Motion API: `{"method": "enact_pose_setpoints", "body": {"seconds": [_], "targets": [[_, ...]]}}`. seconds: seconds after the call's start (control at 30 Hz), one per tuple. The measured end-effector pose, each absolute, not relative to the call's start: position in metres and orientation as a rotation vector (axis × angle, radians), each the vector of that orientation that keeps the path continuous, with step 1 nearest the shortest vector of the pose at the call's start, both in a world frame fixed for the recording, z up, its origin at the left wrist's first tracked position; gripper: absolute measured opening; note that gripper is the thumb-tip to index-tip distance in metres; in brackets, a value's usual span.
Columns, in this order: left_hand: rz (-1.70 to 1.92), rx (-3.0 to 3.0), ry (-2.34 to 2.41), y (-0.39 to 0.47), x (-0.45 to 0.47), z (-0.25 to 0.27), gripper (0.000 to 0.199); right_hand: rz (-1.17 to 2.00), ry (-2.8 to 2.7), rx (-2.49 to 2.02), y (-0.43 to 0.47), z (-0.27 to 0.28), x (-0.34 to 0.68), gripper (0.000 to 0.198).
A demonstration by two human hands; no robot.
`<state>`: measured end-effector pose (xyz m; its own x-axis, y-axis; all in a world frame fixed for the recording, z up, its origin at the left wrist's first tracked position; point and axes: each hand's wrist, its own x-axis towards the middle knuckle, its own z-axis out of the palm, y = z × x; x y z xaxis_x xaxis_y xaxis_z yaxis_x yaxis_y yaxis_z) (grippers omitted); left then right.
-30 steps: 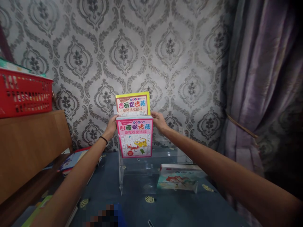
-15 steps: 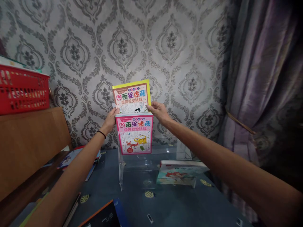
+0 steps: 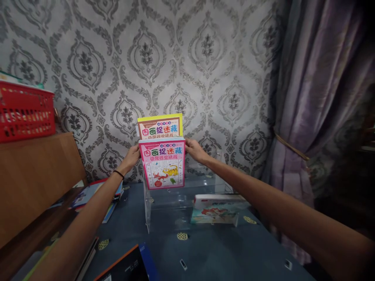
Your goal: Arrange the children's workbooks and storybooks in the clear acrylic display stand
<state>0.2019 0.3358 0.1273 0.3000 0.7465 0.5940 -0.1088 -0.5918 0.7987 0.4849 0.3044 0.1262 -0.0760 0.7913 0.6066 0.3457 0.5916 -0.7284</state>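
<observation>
A book with a yellow border [image 3: 159,117] stands behind a pink-bordered book [image 3: 164,164], only its top part showing above it. My left hand [image 3: 132,157] is closed at the left edge of the yellow-bordered book, its fingertips hidden behind the pink one. On the opposite side my right hand [image 3: 195,151] grips the right edge, with thumb and fingers partly covered. Both books are upright in the upper tier of a clear acrylic stand [image 3: 147,212]. Low on that stand's right side leans a book with a red fox-like picture [image 3: 215,210].
Several books [image 3: 90,195] lie stacked on the left of the dark tablecloth [image 3: 222,249]. A black and blue book [image 3: 129,267] is at the near edge. A red basket [image 3: 26,113] sits on a wooden box [image 3: 41,171]. Patterned wallpaper and a purple curtain [image 3: 301,117] stand behind.
The yellow-bordered book has slid down behind the pink one, and both my hands have lowered with it. The whole view has shifted slightly.
</observation>
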Motion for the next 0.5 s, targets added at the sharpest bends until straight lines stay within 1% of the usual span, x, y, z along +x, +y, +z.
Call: {"method": "enact_pose_setpoints", "body": {"seconds": [0.17,0.4,0.5], "targets": [[1.399,1.843,0.612,0.3373,0.1961,0.1281,0.034,0.430,-1.790,-0.940,0.3017,0.1290,0.4850,0.041],[1.357,1.854,0.651,0.3362,0.1942,0.1222,0.044,0.399,-1.835,-0.953,0.3004,0.1278,0.4871,0.039],[1.359,1.851,0.664,0.3330,0.1935,0.1209,0.046,0.403,-1.835,-0.966,0.2992,0.1281,0.4875,0.040]]}}
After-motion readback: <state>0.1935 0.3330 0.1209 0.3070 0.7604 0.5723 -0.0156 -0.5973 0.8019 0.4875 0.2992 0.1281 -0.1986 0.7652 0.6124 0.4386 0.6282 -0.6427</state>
